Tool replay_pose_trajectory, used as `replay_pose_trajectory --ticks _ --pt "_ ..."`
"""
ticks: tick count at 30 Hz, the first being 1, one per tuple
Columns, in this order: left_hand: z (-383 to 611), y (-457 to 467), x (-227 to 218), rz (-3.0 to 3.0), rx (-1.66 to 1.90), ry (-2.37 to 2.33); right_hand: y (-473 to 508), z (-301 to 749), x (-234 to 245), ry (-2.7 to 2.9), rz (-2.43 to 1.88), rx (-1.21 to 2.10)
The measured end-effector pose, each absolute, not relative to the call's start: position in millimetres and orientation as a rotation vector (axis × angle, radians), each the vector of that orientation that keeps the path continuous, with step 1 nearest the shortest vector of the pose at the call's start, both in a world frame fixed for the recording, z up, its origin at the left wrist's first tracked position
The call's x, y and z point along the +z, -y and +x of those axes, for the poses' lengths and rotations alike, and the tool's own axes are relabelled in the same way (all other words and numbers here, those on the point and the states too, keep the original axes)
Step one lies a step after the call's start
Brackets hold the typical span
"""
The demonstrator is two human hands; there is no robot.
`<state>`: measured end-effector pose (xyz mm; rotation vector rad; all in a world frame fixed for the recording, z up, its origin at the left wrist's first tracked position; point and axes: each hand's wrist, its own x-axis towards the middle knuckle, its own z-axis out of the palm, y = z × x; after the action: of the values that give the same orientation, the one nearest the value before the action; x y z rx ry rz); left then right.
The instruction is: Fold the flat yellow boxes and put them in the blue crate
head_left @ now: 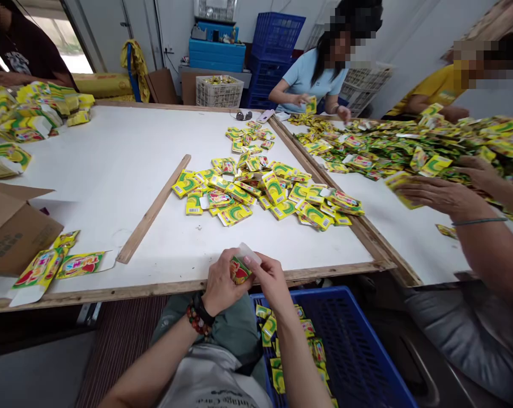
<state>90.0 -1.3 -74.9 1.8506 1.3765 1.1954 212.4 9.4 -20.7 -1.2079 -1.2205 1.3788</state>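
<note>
A small yellow-and-green printed box [240, 271] with a raised white flap is held between my hands above the table's front edge. My left hand [223, 279] wraps round its left side, fingers closed on it. From the right, my right hand [268, 277] pinches the white flap and the box's edge. Beyond my hands lies a loose heap of similar small boxes [277, 190] on the white tabletop [197, 238]. Below my right forearm stands a blue crate [345, 328] with several packed boxes [277, 377] inside.
A wooden strip [154, 209] lies left of the heap; a wooden divider [337, 187] runs along its right. An open cardboard box [18, 226] and larger flat packs [38, 275] sit left. Co-workers handle packets at right and back; one person's hand [439, 195] is close by.
</note>
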Motion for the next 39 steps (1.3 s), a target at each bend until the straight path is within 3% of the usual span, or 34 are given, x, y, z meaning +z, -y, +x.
replay_pose_trajectory --ticks 11,23,33,36,39 --pt "88 -2 -71 1.958 0.917 -1.366 4 199 -28 1.224 -1.386 1.053" --pt "88 -3 -72 1.920 0.916 -1.465 -7 203 -25 1.165 -1.312 1.348" --pt "82 0 -71 1.886 1.033 -1.296 16 194 -37 1.781 -1.273 0.787" --pt "79 2 -66 1.947 0.980 -1.144 33 228 -22 2.003 -1.558 0.662" --pt "78 1 -66 1.946 0.989 -1.054 40 291 -11 2.087 -2.225 0.430"
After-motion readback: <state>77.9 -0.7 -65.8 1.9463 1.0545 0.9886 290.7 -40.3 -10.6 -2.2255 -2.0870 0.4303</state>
